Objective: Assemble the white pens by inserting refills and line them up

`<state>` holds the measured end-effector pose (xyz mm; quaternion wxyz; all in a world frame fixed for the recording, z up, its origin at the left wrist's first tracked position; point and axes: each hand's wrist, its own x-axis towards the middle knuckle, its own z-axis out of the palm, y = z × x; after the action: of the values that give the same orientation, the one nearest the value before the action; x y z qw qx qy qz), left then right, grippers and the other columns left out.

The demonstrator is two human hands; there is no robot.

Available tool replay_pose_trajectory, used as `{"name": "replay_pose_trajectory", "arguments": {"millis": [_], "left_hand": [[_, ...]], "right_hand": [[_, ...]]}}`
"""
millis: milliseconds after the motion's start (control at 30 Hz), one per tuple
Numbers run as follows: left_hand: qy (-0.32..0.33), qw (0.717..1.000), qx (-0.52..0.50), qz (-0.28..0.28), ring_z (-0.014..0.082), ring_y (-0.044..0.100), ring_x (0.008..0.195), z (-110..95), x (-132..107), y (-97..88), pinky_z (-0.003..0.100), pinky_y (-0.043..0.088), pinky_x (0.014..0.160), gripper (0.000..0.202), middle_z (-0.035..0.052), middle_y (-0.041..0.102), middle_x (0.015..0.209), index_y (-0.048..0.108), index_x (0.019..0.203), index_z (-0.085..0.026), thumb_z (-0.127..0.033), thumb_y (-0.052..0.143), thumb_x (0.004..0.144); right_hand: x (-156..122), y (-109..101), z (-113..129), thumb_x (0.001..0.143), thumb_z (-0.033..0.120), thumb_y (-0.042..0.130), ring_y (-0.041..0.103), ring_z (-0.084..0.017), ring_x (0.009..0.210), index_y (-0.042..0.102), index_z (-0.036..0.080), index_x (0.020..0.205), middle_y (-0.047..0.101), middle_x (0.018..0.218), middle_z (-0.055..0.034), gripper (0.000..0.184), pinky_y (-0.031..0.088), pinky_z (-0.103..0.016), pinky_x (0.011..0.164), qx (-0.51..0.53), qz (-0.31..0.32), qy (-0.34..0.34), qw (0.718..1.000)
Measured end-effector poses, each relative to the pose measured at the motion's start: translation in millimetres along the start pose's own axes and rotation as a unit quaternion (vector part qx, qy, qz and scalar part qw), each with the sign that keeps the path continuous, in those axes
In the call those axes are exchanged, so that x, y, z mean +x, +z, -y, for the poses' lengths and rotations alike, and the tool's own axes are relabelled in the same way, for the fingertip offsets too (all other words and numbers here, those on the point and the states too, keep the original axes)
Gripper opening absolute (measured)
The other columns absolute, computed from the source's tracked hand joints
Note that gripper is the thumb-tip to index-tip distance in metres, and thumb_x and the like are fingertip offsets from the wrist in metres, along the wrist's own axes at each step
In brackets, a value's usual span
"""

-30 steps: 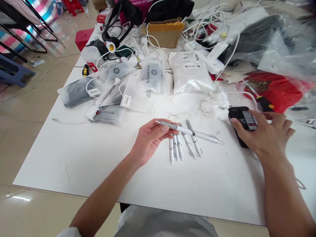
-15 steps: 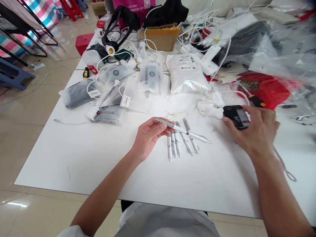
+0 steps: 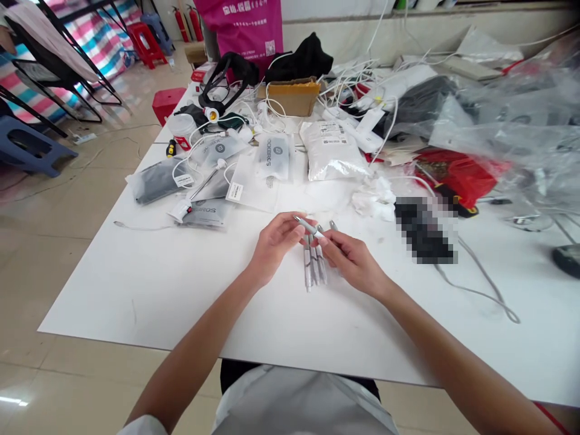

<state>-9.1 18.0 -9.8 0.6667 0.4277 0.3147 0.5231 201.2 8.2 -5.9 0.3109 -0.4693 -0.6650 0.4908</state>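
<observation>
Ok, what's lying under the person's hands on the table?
Slim white-and-silver pen-like tools lie side by side on the white table, under the left hand and right hand. Their upper ends are covered by the hands, so their number cannot be told.

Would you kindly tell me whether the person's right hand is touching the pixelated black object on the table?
Apart. The head view shows the right hand with bare white table between it and the pixelated black object.
</observation>
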Motion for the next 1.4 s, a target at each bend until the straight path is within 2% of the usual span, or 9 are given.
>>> {"name": "replay_pose_trajectory", "arguments": {"millis": [100, 267, 467, 633, 800, 933, 1067, 1233, 1400], "left_hand": [[0.000, 1.000, -0.014, 0.021, 0.0254, 0.071, 0.121, 1, -1, 1.2, 0.037, 0.054, 0.097, 0.040, 0.0121, 0.079, 0.129, 0.077, 0.126, -0.024, -0.048, 0.081, 0.094], [0.007, 0.999, 0.041, -0.026, 0.0209, 0.073, 0.093, 2, -3, 3.2, 0.036, 0.054, 0.085, 0.023, 0.0101, 0.084, 0.100, 0.085, 0.098, -0.020, -0.042, 0.085, 0.091], [0.012, 0.992, 0.072, -0.105, 0.0216, 0.073, 0.087, 3, -4, 6.9, 0.035, 0.053, 0.078, 0.022, 0.0103, 0.084, 0.094, 0.085, 0.089, -0.019, -0.039, 0.091, 0.084], [-0.002, 0.987, 0.061, -0.149, 0.0130, 0.064, 0.068, 10, -1, 6.0, 0.030, 0.051, 0.073, 0.036, 0.0013, 0.072, 0.070, 0.072, 0.073, -0.017, -0.042, 0.098, 0.075], [-0.021, 0.999, 0.019, -0.035, 0.0185, 0.070, 0.095, 10, -2, 9.2, 0.032, 0.053, 0.085, 0.048, 0.0062, 0.078, 0.104, 0.075, 0.112, -0.022, -0.044, 0.097, 0.076], [-0.036, 0.997, 0.049, -0.043, 0.0158, 0.067, 0.083, 6, -4, 10.0, 0.031, 0.052, 0.083, 0.032, 0.0030, 0.075, 0.086, 0.081, 0.105, -0.021, -0.040, 0.094, 0.082], [-0.025, 0.999, 0.040, -0.005, 0.0201, 0.069, 0.104, 4, -5, 7.8, 0.032, 0.053, 0.086, 0.042, 0.0081, 0.077, 0.115, 0.078, 0.125, -0.026, -0.040, 0.088, 0.088], [-0.025, 0.997, 0.063, -0.041, 0.0163, 0.067, 0.087, 6, -4, 5.0, 0.030, 0.052, 0.079, 0.034, 0.0054, 0.076, 0.095, 0.082, 0.107, -0.022, -0.040, 0.094, 0.081], [-0.025, 0.998, 0.055, 0.013, 0.0202, 0.070, 0.100, 6, -4, 6.2, 0.032, 0.053, 0.082, 0.030, 0.0105, 0.077, 0.118, 0.081, 0.113, -0.021, -0.040, 0.086, 0.090]], "right_hand": [[-3, 1, -12, 0.106, 0.062, 0.054, 0.029, -0.009, 0.052, 0.069, 0.020, 0.093, 0.033, 0.059, 0.0075, 0.047, 0.028, -0.027, 0.050, 0.139, 0.051, 0.033, 0.988], [-10, 8, -18, 0.103, 0.066, 0.057, 0.020, -0.007, 0.046, 0.066, 0.019, 0.086, 0.026, 0.060, 0.0096, 0.051, 0.023, -0.027, 0.045, 0.243, 0.079, 0.063, 0.965], [-14, 11, -19, 0.108, 0.064, 0.046, 0.032, -0.011, 0.051, 0.069, 0.023, 0.092, 0.038, 0.061, 0.0043, 0.050, 0.029, -0.028, 0.051, 0.053, 0.015, 0.006, 0.998], [-16, 7, -16, 0.110, 0.060, 0.044, 0.032, -0.013, 0.050, 0.067, 0.025, 0.094, 0.043, 0.059, 0.0029, 0.044, 0.029, -0.030, 0.051, -0.122, -0.040, -0.069, 0.989], [-14, 3, -18, 0.109, 0.061, 0.045, 0.037, -0.014, 0.051, 0.069, 0.025, 0.095, 0.051, 0.062, 0.0006, 0.045, 0.034, -0.030, 0.051, -0.139, -0.061, -0.070, 0.986], [-14, 1, -16, 0.108, 0.062, 0.045, 0.038, -0.014, 0.050, 0.071, 0.026, 0.096, 0.052, 0.061, 0.0008, 0.046, 0.035, -0.030, 0.051, -0.139, -0.058, -0.070, 0.986], [-14, 0, -16, 0.108, 0.064, 0.044, 0.037, -0.014, 0.049, 0.070, 0.026, 0.095, 0.048, 0.058, 0.0016, 0.048, 0.033, -0.031, 0.050, -0.138, -0.058, -0.070, 0.986], [-15, 1, -17, 0.108, 0.064, 0.045, 0.036, -0.014, 0.049, 0.069, 0.027, 0.098, 0.047, 0.058, 0.0018, 0.046, 0.033, -0.032, 0.051, -0.149, -0.054, -0.079, 0.984], [-15, -3, -13, 0.111, 0.058, 0.040, 0.035, -0.014, 0.050, 0.069, 0.026, 0.099, 0.046, 0.059, 0.0026, 0.045, 0.033, -0.033, 0.051, -0.155, -0.079, -0.087, 0.981]]}}
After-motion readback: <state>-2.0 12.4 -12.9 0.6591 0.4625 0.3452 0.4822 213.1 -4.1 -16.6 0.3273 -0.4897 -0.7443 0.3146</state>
